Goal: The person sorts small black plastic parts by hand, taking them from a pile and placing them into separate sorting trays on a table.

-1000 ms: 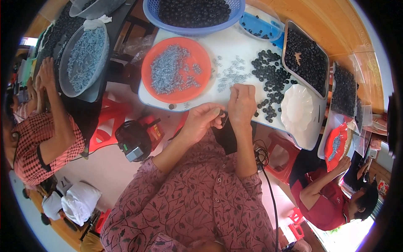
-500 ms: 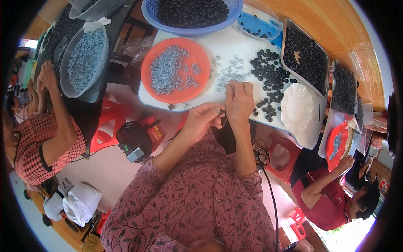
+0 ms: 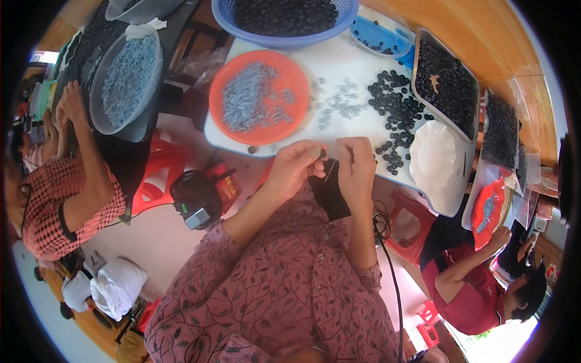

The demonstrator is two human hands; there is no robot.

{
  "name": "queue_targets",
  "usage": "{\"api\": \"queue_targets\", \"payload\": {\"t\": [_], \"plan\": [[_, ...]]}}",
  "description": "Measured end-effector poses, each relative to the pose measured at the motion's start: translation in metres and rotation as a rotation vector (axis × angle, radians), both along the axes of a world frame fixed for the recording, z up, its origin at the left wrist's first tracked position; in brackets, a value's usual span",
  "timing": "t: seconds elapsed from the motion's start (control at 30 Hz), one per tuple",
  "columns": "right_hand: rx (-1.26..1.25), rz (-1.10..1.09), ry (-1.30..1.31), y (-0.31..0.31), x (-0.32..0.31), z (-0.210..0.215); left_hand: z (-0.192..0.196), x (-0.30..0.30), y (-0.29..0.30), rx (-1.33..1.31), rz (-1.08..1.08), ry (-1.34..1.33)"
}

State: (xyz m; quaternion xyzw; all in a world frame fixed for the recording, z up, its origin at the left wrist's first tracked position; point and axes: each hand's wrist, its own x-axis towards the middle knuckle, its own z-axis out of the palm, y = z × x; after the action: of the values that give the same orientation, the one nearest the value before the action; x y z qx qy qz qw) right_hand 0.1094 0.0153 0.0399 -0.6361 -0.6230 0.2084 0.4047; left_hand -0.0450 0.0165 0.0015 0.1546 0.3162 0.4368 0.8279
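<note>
My left hand [image 3: 292, 169], at the table's near edge, is closed in a pinch on a small black round piece [image 3: 322, 154]. Just to its right, my right hand [image 3: 357, 169] has its fingers curled together. Whatever it holds, if anything, is hidden. Beyond the hands, small loose metal springs [image 3: 345, 104] lie scattered on the white table [image 3: 324, 136]. A red-orange round tray [image 3: 298, 75] bears a heap of springs [image 3: 245, 100] at the left. Many black round pieces [image 3: 393, 100] are spread on the table to the right.
At the back stand a blue basket [image 3: 284, 41] of black pieces and a metal tray [image 3: 445, 112] of more. A white scalloped dish [image 3: 433, 156] sits at the table's right. One person [image 3: 69, 206] works at the left, another [image 3: 469, 281] at the right. Red stools [image 3: 151, 172] flank me.
My right hand has drawn back from beside the loose springs toward me and slightly right, widening the gap between my hands. My left hand keeps its pinch. The view has shifted a little.
</note>
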Motion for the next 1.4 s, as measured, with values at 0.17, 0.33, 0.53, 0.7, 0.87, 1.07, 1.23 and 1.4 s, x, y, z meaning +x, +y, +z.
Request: {"api": "queue_targets", "payload": {"t": [0.17, 0.33, 0.53, 0.7, 0.87, 1.07, 1.23, 1.4], "plan": [[-0.053, 0.115, 0.106, -0.022, 0.000, 0.004, -0.002, 0.004, -0.001, 0.022, 0.012, -0.017], [-0.069, 0.108, 0.079, -0.025, -0.002, 0.008, 0.000, 0.007, -0.005, 0.035, -0.002, 0.041], [-0.115, 0.147, 0.077, -0.029, 0.006, 0.008, -0.001, 0.006, -0.008, 0.115, -0.049, 0.141], [-0.236, 0.102, 0.219, -0.035, 0.010, 0.004, 0.002, 0.007, -0.008, 0.298, -0.136, 0.304], [-0.279, -0.041, 0.392, -0.043, 0.010, -0.001, -0.009, 0.011, -0.011, 0.092, -0.134, -0.012], [-0.306, -0.257, 0.301, -0.057, 0.021, 0.002, -0.011, 0.009, -0.013, 0.016, -0.140, -0.058], [-0.113, -0.262, -0.012, -0.064, 0.030, -0.013, -0.009, 0.010, -0.011, 0.025, -0.161, -0.055], [-0.069, -0.244, -0.124, -0.056, 0.024, -0.009, -0.011, 0.012, -0.013, 0.020, -0.153, -0.048]]}}
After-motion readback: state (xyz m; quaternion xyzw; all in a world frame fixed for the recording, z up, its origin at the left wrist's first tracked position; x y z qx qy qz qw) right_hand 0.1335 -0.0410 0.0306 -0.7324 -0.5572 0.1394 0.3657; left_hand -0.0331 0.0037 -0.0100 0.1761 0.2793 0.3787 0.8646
